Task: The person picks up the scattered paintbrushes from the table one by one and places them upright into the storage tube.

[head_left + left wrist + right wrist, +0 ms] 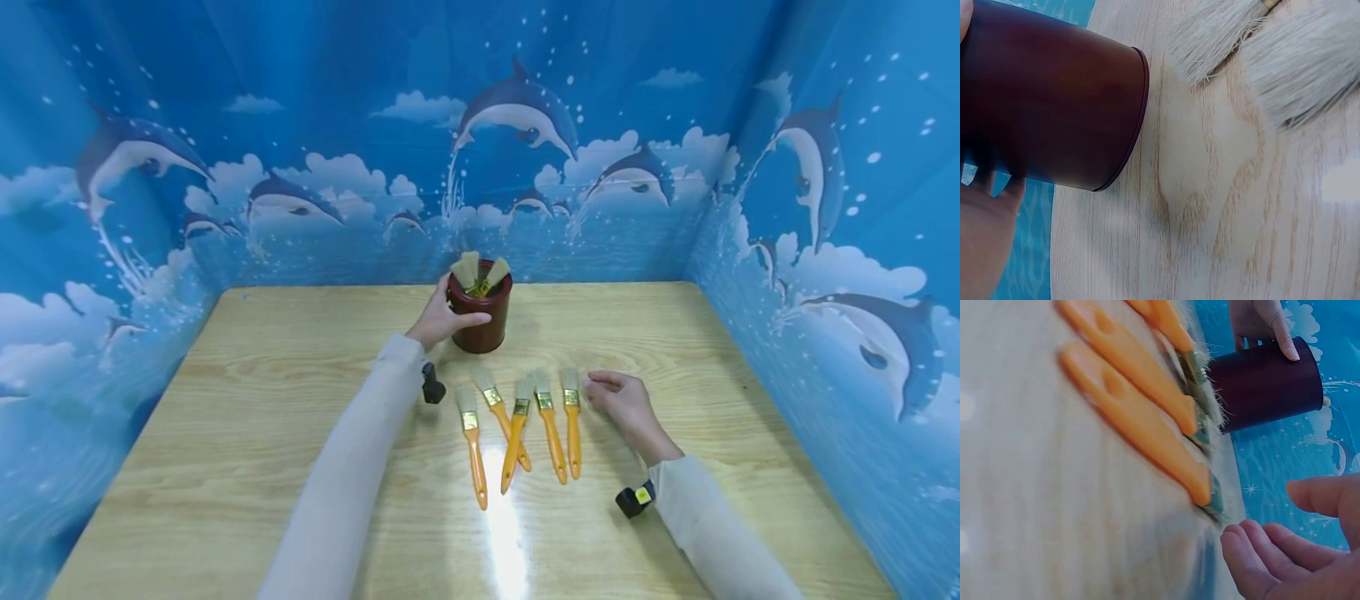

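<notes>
My light wood-grain table [262, 433] has a dark red cup [481, 321] standing toward the back with a couple of brushes stuck in it, and five orange-handled paintbrushes [520, 429] lying in a loose row just in front, bristles toward the cup.

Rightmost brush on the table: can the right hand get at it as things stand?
Probably yes. The right hand lies empty beside the rightmost brush, fingers loosely curled near its bristles, with nothing between them.

1. The cup [480, 321] was dark maroon.
2. The brushes [521, 425] had orange handles, gold ferrules and pale bristles.
3. The counter [225, 433] showed light wood grain.
4. The backdrop [300, 125] was blue with dolphins and clouds.
</notes>
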Tool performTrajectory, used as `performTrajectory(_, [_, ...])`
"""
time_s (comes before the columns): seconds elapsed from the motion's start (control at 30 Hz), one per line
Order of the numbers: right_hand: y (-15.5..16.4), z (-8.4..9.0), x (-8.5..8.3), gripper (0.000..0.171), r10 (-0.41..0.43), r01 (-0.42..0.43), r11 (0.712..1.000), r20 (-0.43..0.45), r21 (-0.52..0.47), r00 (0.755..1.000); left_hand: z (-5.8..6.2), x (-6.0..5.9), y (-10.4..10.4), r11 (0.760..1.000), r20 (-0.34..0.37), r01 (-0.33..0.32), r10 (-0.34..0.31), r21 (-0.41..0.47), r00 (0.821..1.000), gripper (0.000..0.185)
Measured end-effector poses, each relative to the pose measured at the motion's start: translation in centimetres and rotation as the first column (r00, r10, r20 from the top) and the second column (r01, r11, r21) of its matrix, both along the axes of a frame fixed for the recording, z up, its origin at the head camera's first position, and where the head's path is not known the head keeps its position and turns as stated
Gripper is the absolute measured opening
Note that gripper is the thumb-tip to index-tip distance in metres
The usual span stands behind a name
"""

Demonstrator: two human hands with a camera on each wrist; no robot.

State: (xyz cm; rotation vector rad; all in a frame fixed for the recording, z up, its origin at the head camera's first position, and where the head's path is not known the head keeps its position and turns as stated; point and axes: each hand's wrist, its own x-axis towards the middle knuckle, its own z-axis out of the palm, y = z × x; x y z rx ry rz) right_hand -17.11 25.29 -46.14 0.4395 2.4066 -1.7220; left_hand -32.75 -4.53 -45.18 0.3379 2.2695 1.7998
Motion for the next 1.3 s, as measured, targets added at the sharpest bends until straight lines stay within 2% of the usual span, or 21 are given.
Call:
performTrajectory(0.1, [-0.1, -0.3, 0.5, 0.046, -0.007, 0.008, 1.000, 0.015, -0.015, 1.000, 0.1, 0.0, 0.0, 1.000, 0.004, 0.003, -0.003, -0.003, 1.000, 0.112])
performTrajectory(0.2, [-0.2, -0.8, 0.8, 0.046, 0.007, -0.007, 1.000, 0.017, 0.011, 1.000, 0.1, 0.0, -0.1, 1.000, 0.009, 0.004, -0.004, -0.001, 1.000, 0.112])
performTrajectory(0.47, [-1.1, -1.7, 1.0, 0.047, 0.045, -0.040, 0.984, -0.025, 0.175, 0.999, 0.1, -0.1, -0.2, 1.000, 0.007, 0.006, -0.006, 0.011, 1.000, 0.113])
performTrajectory(0.57, [-1.7, -1.7, 0.7, 0.050, 0.059, -0.049, 0.960, -0.030, 0.274, 0.998, 0.1, -0.2, -0.2, 1.000, 0.005, 0.002, -0.002, 0.009, 1.000, 0.113])
performTrajectory(0.67, [-2.2, -1.7, 0.6, 0.049, 0.095, -0.076, 0.923, -0.031, 0.376, 0.995, 0.1, -0.1, -0.2, 1.000, 0.007, 0.001, -0.001, 0.005, 1.000, 0.113])
performTrajectory(0.83, [-2.6, -1.5, 0.5, 0.044, 0.135, -0.102, 0.880, -0.038, 0.464, 0.990, 0.1, 0.0, -0.1, 1.000, 0.008, 0.005, -0.005, 0.004, 1.000, 0.112])
performTrajectory(0.97, [-2.5, -1.4, 0.6, 0.039, 0.155, -0.115, 0.863, -0.042, 0.491, 0.987, 0.1, -0.1, -0.1, 1.000, 0.002, 0.003, -0.003, 0.001, 1.000, 0.112])
performTrajectory(1.3, [-2.2, -1.6, 0.5, 0.029, 0.143, -0.109, 0.871, -0.036, 0.479, 0.989, 0.1, 0.0, 0.0, 1.000, 0.006, 0.003, -0.003, -0.004, 1.000, 0.110])
